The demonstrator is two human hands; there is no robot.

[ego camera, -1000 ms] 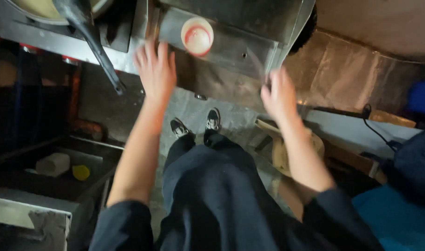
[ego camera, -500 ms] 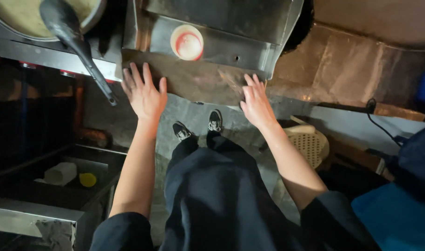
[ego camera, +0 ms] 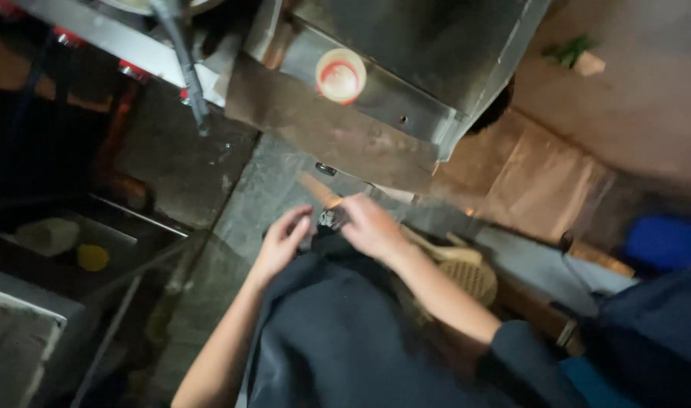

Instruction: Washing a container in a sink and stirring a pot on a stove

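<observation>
Dark apron [ego camera: 338, 332]: left hand [ego camera: 281, 243] half-curled, touching its top edge; right hand [ego camera: 372, 225] loosely curled just beside, grip unclear. Apron's long axis runs toward the metal counter [ego camera: 406, 113].

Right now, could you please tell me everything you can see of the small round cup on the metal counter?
The small round cup is seen from above: a pale cream rim around a reddish inside, contents unclear. It stands upright on the steel ledge of the counter, near its front edge. Nothing touches it; both hands are lower down, well apart from it.
</observation>
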